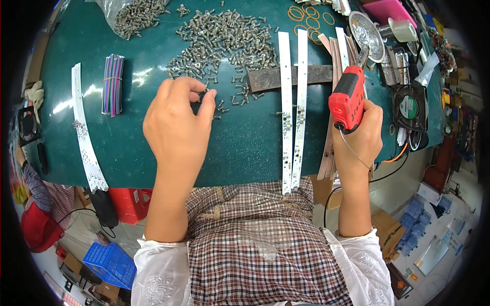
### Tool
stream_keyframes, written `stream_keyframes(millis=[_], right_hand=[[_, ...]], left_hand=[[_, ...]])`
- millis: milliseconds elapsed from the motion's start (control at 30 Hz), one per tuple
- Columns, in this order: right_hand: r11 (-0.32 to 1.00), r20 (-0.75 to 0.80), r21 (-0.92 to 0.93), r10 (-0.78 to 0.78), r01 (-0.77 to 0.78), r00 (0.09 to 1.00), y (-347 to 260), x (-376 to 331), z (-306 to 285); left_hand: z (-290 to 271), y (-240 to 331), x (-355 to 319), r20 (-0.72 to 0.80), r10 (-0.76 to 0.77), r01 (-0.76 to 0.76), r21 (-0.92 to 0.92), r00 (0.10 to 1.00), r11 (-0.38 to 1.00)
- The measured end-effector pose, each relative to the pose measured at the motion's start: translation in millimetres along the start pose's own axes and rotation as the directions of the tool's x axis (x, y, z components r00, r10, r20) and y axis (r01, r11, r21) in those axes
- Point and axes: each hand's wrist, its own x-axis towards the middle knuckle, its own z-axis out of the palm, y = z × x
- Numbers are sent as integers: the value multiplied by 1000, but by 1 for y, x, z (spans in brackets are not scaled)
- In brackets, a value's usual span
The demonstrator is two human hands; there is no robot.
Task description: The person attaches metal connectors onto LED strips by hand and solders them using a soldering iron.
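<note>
My left hand (176,120) is closed in a pinch at the near edge of a pile of small metal components (224,38). A small metal component (207,90) shows between its thumb and forefinger. To the right, my right hand (360,145) wraps round a red and black soldering gun (348,99), its tip pointing away from me. Thin wire runs into the gun's rear. Between my hands lie two narrow white LED circuit strips (286,143) (299,127), side by side. Their far parts rest across a dark flat bar (263,80), and their near ends reach the table edge.
Another white LED strip (80,122) and a banded bundle of coloured wires (112,84) lie at left. Rubber bands (310,20), a metal dish (365,35), a wire spool (402,30) and a small fan (410,108) occupy the right side. Another person's sleeve (37,186) appears far left.
</note>
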Motion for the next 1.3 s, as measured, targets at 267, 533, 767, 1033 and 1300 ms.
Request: stream_keyframes(millis=[267, 533, 767, 1033, 1300], right_hand=[[999, -16, -29, 34, -34, 999, 3, 3, 4], [989, -37, 112, 98, -93, 995, 4, -4, -9], [993, -3, 108, 43, -42, 999, -2, -6, 6], [654, 126, 665, 377, -360, 917, 9, -10, -32], [490, 416, 718, 268, -494, 869, -28, -18, -77]], left_hand=[[2, -5, 3, 45, -65, 63, 47, 997, 997], [-7, 10, 1, 53, -217, 209, -558, 975, 803], [-5, 30, -16, 362, -59, 330, -755, 930, 567], [6, 37, -27, 661, 25, 641, -735, 750, 220], [7, 44, -27, 789, 106, 788, -612, 605, 64]])
